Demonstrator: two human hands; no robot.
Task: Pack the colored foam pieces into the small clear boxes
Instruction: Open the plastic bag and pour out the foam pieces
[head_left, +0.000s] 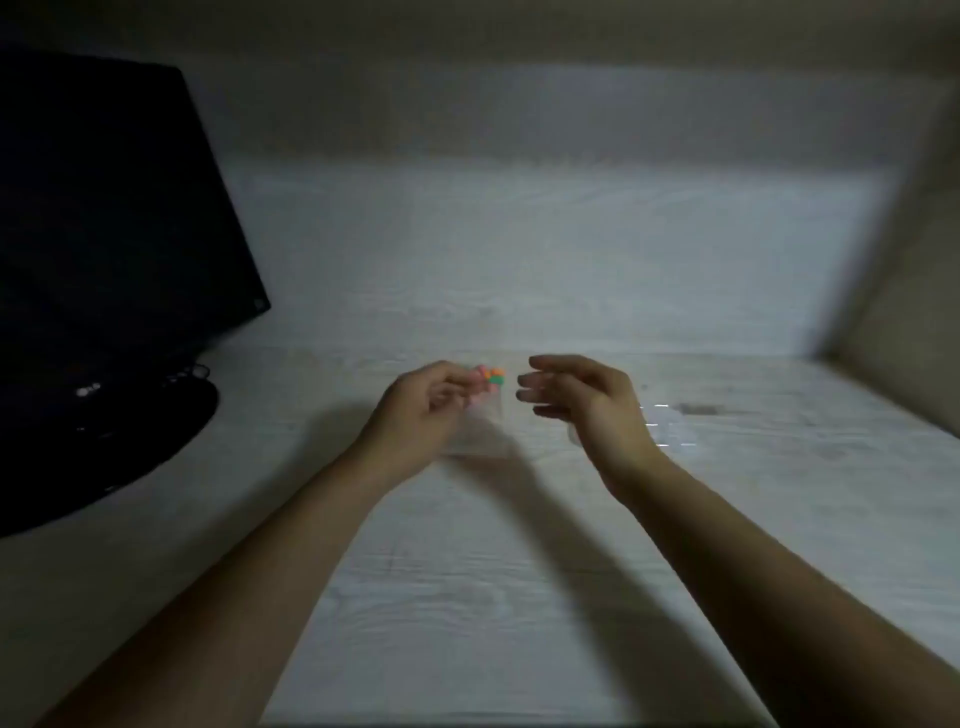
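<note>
Foam pieces (491, 378) pinched in my left hand (423, 410); right hand (576, 397) beside, loosely spread.
Judged light, soft, crushable: hold gently by the sides.

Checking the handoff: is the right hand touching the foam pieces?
Apart. The head view shows bare wall between the right hand fingertips and the foam pieces, which the left hand holds.

Office desk (519, 597) with monitor (104, 234)

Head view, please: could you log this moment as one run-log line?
left hand: pinches colored foam pieces | right hand: open, empty, beside them | clear boxes: on table, behind right hand
</note>
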